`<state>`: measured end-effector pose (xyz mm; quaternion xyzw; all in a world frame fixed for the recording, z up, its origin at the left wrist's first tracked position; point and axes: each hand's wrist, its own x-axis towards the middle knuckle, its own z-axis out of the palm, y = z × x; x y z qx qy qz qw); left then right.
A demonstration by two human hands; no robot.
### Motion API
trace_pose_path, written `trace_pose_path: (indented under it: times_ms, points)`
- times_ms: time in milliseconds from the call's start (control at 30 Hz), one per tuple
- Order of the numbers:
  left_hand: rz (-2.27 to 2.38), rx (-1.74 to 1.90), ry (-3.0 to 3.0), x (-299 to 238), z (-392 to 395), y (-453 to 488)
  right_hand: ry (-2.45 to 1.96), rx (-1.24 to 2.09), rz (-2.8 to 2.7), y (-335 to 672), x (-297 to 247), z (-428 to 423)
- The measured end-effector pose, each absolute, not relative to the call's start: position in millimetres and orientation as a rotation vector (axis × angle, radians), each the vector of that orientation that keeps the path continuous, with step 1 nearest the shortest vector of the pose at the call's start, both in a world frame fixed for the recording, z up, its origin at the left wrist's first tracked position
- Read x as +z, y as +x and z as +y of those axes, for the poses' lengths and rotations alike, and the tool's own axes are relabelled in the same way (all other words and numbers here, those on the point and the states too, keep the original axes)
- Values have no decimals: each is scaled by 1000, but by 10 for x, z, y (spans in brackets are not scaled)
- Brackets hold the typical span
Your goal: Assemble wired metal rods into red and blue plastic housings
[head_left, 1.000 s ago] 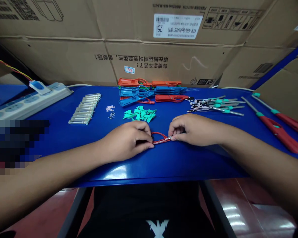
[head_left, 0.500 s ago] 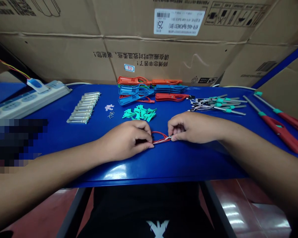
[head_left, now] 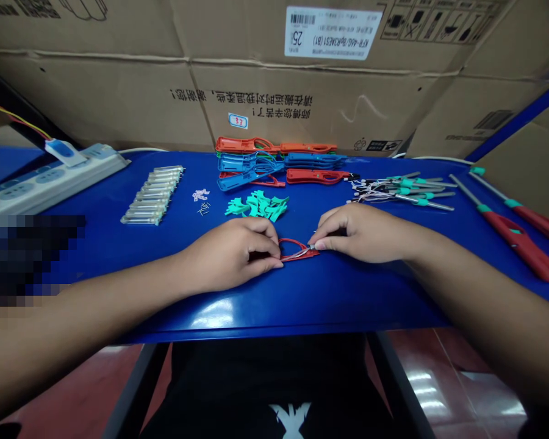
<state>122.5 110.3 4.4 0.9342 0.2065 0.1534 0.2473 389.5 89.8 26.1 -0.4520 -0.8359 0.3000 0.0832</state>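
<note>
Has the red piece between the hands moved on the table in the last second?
No. The red piece lies where it was, just in front of the green parts pile; the whole view merely shifted slightly.

Left hand [head_left: 231,253]: knuckles up, fingers curled, thumb pressed to fingertips.
Right hand [head_left: 363,231]: palm down, thumb and forefinger pinched together.
Forearms: both stretched forward, converging.

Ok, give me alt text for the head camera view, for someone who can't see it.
A left hand and a right hand pinch the ends of a red lighter shell on a blue table. Behind lie green triggers, stacked coloured shells, metal tubes, wired nozzles and finished red lighters.
</note>
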Motion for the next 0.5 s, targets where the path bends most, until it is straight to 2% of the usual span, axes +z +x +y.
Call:
trace_pose_path:
  times_ms: [500]
  points:
    - [550, 419, 2538, 48, 1110, 1220, -1302, 786, -2512, 3862, 247, 797]
